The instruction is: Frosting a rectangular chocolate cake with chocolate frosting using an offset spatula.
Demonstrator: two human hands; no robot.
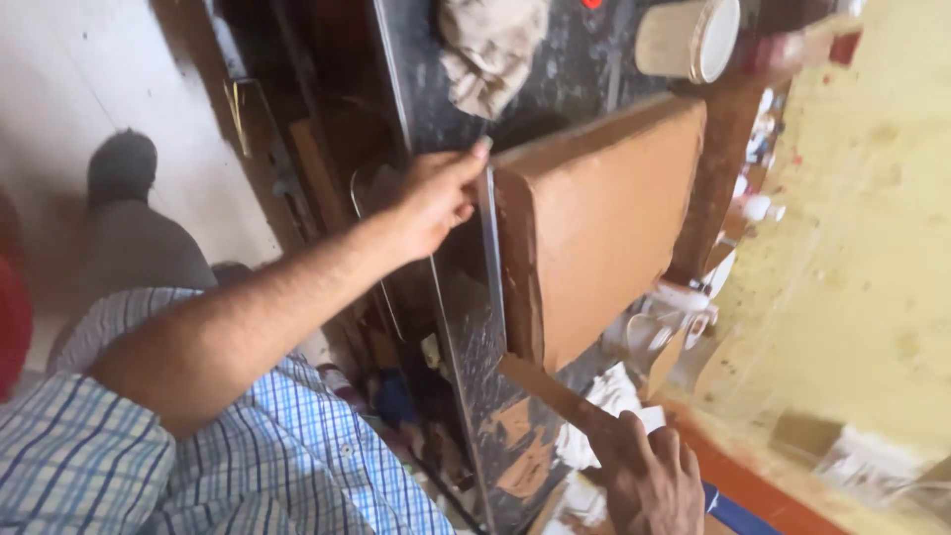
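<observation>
Pressing against the near edge of a large brown board [604,223], the left hand [436,198] reaches out from a blue checked sleeve [277,456], its fingers curled and the fingertips laid on the thin metal strip [491,248] that runs along that edge. The grip of this hand is partly closed, pinching at the strip and the board's corner rather than wrapping round them. The board lies flat on the dark speckled tabletop [475,367], stretching away from the left hand towards the yellow wall [862,248].

Lower in the view, the right hand [649,481] is closed in a fist round the end of a flat brown tool [550,391], whose other end reaches up to touch the lower corner of the board. So the board sits between the two hands: the left at its upper near corner, the right below it, joined to it only through the tool.

Brown smears [520,446] mark the tabletop beside the right hand. A crumpled cloth [490,50] and a pale cup [688,40] lie beyond the board, well apart from both hands.
</observation>
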